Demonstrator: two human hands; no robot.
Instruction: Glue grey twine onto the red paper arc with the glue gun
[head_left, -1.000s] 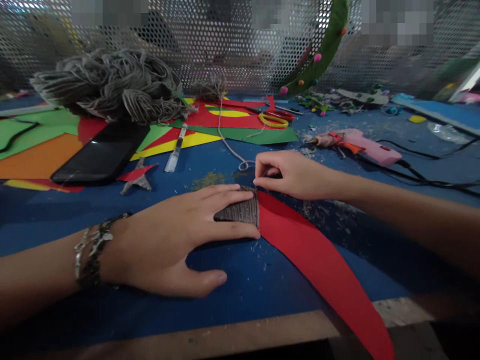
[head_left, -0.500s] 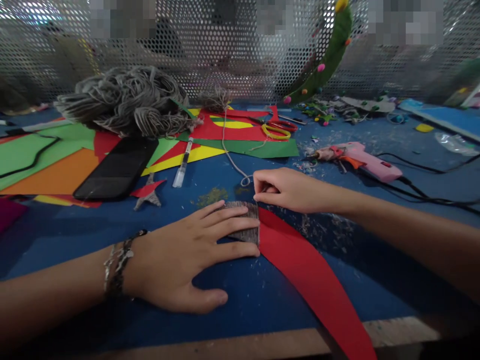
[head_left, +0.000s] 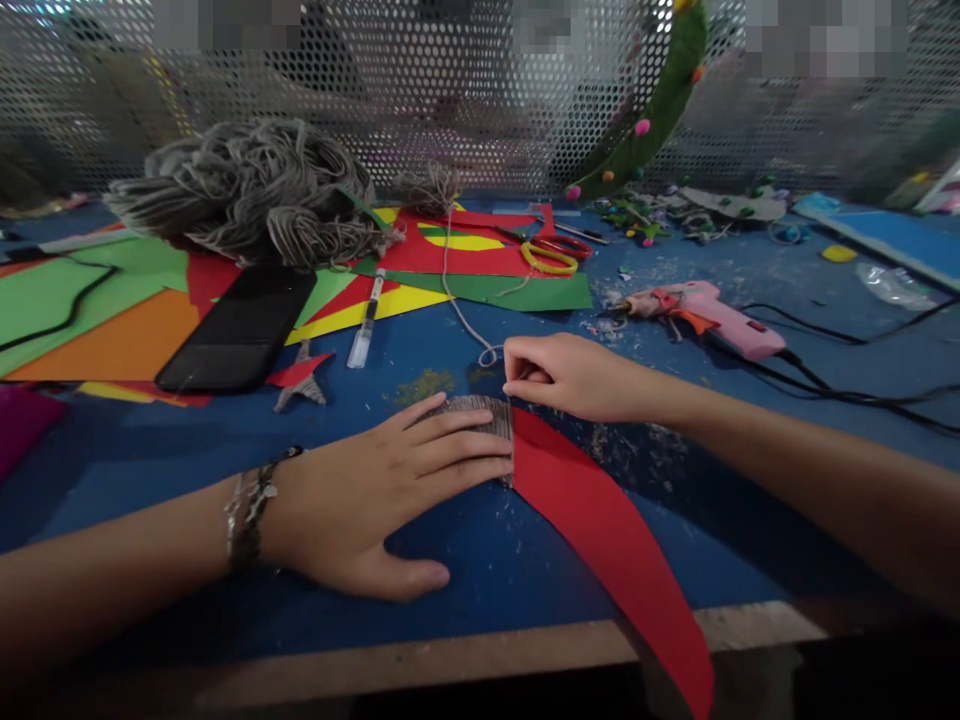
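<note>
A curved red paper strip [head_left: 611,520] lies on the blue table, its tapered tail hanging past the front edge. Grey yarn [head_left: 480,405] is wound closely round its far left end. My left hand [head_left: 367,495] rests flat over that wound part, fingers stretched out and thumb apart. At the upper edge of the winding, my right hand [head_left: 559,378] is closed in a pinch on the grey yarn strand [head_left: 465,325]. The strand trails back to a small yarn bundle [head_left: 427,188]. The pinched bit itself is hidden by the fingers.
A pink glue gun [head_left: 739,325] with black cords lies at right. Behind are yellow-handled scissors [head_left: 551,258], coloured paper and a grey yarn heap [head_left: 255,195]. A phone [head_left: 236,330], a pen [head_left: 366,325] and a partly wrapped star [head_left: 301,378] lie left. Perforated metal [head_left: 465,90] closes the back.
The view has shifted a little, and more of the red strip's tail tip shows. My left index finger lies closer to the other fingers. The right hand keeps its pinch by the winding.
</note>
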